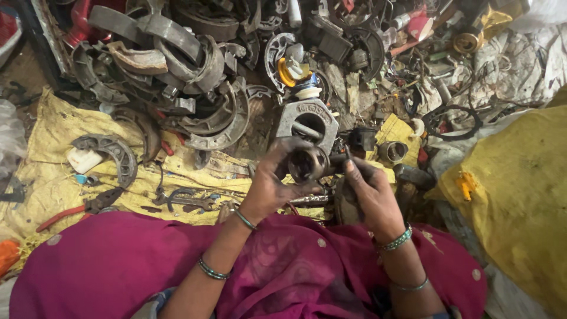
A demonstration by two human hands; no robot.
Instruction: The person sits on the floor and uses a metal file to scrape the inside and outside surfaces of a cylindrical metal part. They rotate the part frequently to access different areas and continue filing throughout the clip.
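Scrap metal everywhere on this floor as I look down: a heap of curved, rusty brake shoes [195, 65] up top, and a grubby yellow cloth [53, 177] spread under it all, creased and oil-stained.

Centre of view now. I've got a dark metal cylinder [308, 163] held up over my lap, its open round mouth turned towards me, so its long axis runs away from my face. My left hand [269, 186] is wrapped around the near left side of it, fingers [282, 149] curled closed over the top rim, greasy and black. My right hand [369, 192] comes in from the right, thumb and forefinger pinched shut on what looks like a thin dark rod or stub [338, 158] sticking out of the cylinder's side; it's too dark there for me to be sure. Both hands are touching the piece, the left carrying it.

Just behind it stands a grey cast metal block [307, 118] with a round hole, matte and gritty. Off to the left on the cloth lie red-handled pliers [80, 208], and a spanner [189, 199] nearer my knee. Magenta fabric [295, 266] covers my lap.
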